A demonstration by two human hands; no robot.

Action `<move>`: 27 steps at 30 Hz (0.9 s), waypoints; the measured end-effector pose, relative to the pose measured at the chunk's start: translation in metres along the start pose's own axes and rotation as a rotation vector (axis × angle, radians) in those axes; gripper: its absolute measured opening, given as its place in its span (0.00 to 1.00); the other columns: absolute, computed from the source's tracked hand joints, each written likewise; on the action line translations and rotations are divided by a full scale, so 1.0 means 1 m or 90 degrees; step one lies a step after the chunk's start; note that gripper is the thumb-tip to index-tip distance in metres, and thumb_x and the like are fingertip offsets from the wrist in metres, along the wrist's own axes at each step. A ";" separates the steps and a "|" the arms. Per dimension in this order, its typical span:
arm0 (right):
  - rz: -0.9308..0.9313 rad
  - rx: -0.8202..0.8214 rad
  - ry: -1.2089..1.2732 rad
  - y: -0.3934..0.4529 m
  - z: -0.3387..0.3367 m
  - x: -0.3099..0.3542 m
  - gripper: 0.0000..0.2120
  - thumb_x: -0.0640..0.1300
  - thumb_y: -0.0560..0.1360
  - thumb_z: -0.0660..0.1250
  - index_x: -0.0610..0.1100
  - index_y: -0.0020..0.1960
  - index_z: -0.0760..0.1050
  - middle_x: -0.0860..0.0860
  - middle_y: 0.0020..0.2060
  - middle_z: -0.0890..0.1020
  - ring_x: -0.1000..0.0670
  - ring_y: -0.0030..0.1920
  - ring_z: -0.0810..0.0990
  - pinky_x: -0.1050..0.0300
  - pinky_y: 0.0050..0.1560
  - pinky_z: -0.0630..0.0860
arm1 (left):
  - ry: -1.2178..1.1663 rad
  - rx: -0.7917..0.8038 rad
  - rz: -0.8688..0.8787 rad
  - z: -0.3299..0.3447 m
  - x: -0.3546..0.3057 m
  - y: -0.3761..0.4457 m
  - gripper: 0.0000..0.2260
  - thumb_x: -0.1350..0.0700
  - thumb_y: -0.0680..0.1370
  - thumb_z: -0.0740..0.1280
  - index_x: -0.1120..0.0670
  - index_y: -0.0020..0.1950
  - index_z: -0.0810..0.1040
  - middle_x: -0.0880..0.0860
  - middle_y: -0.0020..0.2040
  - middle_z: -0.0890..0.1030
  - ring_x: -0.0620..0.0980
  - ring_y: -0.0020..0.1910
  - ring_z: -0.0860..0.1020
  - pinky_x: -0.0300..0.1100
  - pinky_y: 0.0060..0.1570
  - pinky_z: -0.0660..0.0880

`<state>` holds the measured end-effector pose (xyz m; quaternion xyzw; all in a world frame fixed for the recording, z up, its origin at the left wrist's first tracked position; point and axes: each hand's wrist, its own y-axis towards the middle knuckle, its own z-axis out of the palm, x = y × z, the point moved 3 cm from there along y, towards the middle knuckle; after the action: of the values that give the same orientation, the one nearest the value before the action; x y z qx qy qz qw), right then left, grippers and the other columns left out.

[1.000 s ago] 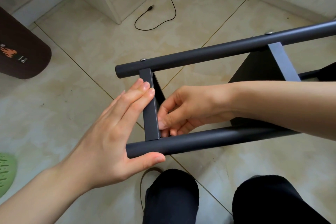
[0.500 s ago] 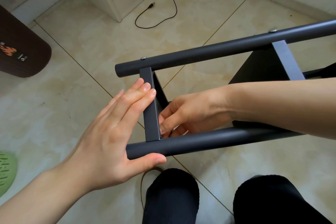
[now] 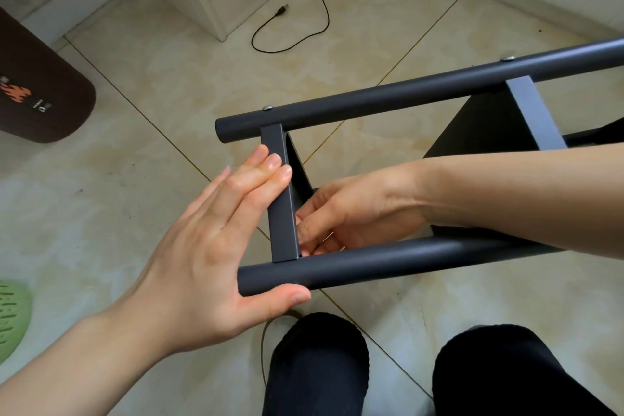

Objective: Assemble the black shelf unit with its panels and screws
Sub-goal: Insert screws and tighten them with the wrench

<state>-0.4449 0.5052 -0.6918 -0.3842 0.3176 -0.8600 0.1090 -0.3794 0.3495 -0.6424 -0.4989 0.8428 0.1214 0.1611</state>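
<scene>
Head view: the shelf frame [image 3: 422, 98] lies on its side over the floor [image 3: 135, 179], tubes running left to right. The left hand [image 3: 209, 246], spread open, braces the end panel [image 3: 282, 196] and near tube [image 3: 388, 262]. The right hand [image 3: 354, 209], nearer the joint, pinches something hidden behind the panel.

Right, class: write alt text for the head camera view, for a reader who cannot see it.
A person's left hand braces a black shelf frame lying on a tiled floor, fingers flat on a panel edge and thumb under the near tube, while the right hand reaches behind that panel. A black cable lies beyond.
</scene>
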 end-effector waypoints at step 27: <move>-0.024 -0.006 -0.028 -0.005 -0.002 0.002 0.08 0.37 0.79 0.63 0.38 0.43 0.78 0.47 0.36 0.80 0.54 0.34 0.78 0.64 0.38 0.78 | -0.007 -0.010 0.005 0.000 -0.001 -0.001 0.41 0.32 0.74 0.63 0.57 0.78 0.61 0.49 0.77 0.62 0.51 0.81 0.56 0.62 0.72 0.66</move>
<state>-0.4471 0.5093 -0.6882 -0.4096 0.3121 -0.8516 0.0976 -0.3785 0.3498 -0.6420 -0.4964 0.8428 0.1311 0.1615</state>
